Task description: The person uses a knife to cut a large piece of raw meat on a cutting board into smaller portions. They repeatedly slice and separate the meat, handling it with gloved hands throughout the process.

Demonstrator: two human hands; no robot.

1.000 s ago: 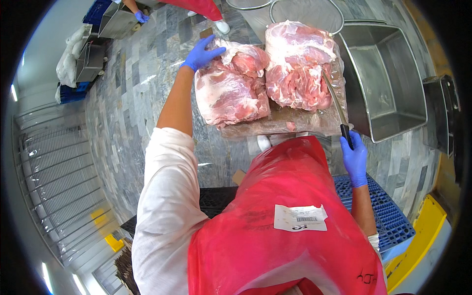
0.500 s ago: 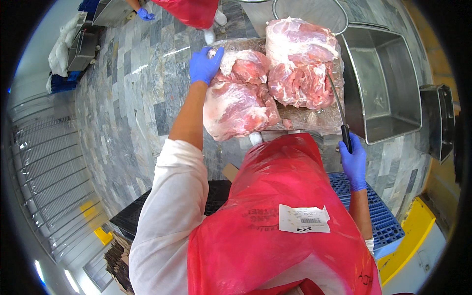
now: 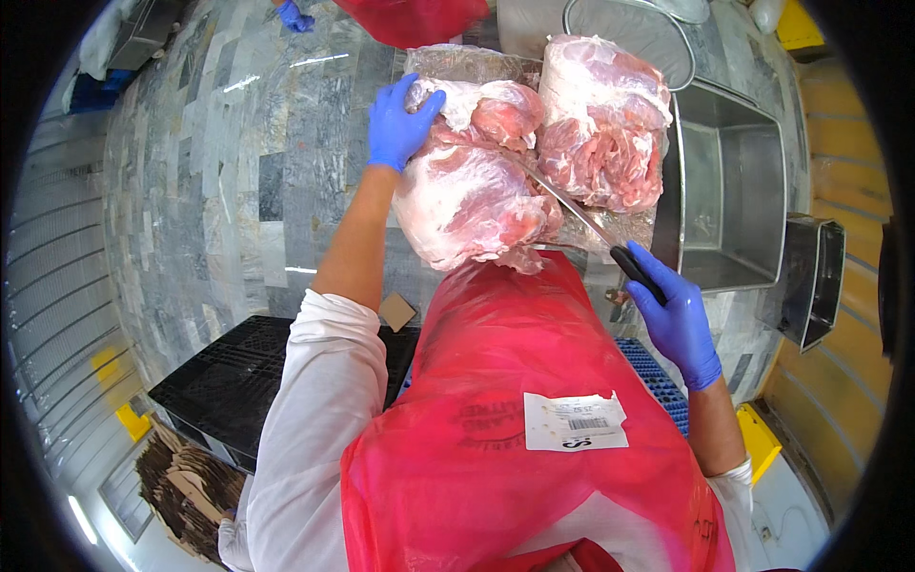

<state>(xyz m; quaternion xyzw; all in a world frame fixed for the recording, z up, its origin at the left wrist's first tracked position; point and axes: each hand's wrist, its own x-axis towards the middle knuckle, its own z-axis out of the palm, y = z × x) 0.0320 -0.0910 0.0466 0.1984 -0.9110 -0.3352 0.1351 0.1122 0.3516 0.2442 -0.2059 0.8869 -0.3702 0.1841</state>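
A large piece of raw meat [image 3: 457, 195] with pale fat lies in front of me on the left. My left hand [image 3: 398, 126], in a blue glove, grips its upper left edge with curled fingers. In my blue-gloved right hand [image 3: 675, 310] is a knife [image 3: 586, 217] with a black handle and a long, narrow blade. The blade points up and left, its tip end at the right side of the left meat. Beside it on the right lies a second large piece of raw meat [image 3: 605, 119]. Both rest on a plastic-covered work surface [image 3: 467, 63].
A deep steel bin [image 3: 729, 191] stands to the right of the meat, and a smaller steel container [image 3: 820, 281] beyond it. Behind is a round-rimmed container [image 3: 634, 33]. A person in a red apron [image 3: 410, 14] stands across from me. A black pallet [image 3: 224, 381] is at lower left.
My right hand has brought the knife leftward, from the right meat to the left meat. The left hand keeps its hold. The view has shifted slightly.
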